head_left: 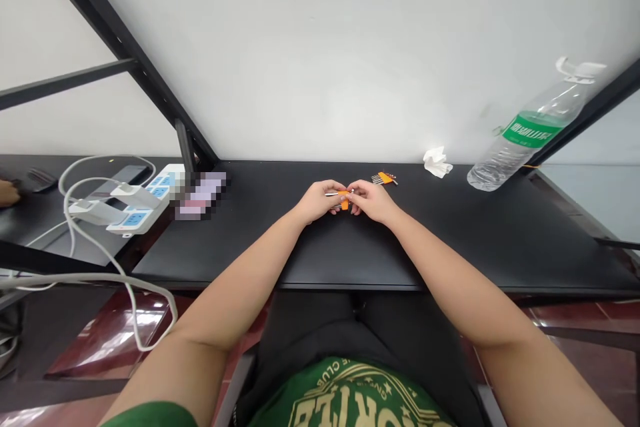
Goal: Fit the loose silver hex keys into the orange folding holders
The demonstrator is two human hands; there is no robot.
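Reading the clock from the two hands, with twelve at the white wall [310, 67], the small orange block set with thin metal rods [345, 203] sits at the centre, held just above the near-middle part of the black, smooth-topped bench [240, 240]. The left hand [318, 201] is curled round its nine o'clock side, thumb and fingers closed on it; the right hand [371, 201] pinches at the three o'clock end, fingertips together and almost meeting the left ones. This two-sided hold probably steadies so small a piece while leaving fingertips free for fine work; the exact contact is too small to tell.

At two o'clock, near the right hand, lies a second orange block with a row of thin metal rods [385, 178], likely kept within easy reach. Farther along two o'clock is a crumpled white tissue [437, 163], close to the wall. At three o'clock stands a clear plastic bottle with a green label and white handle [533, 128], seemingly put well aside to leave working room.

At nine o'clock, a blurred-out pinkish-lilac item [203, 197] lies on the bench; beyond it, a white power strip with blue sockets [161, 192] bears white plug-in chargers [137, 196], their cables trailing off.
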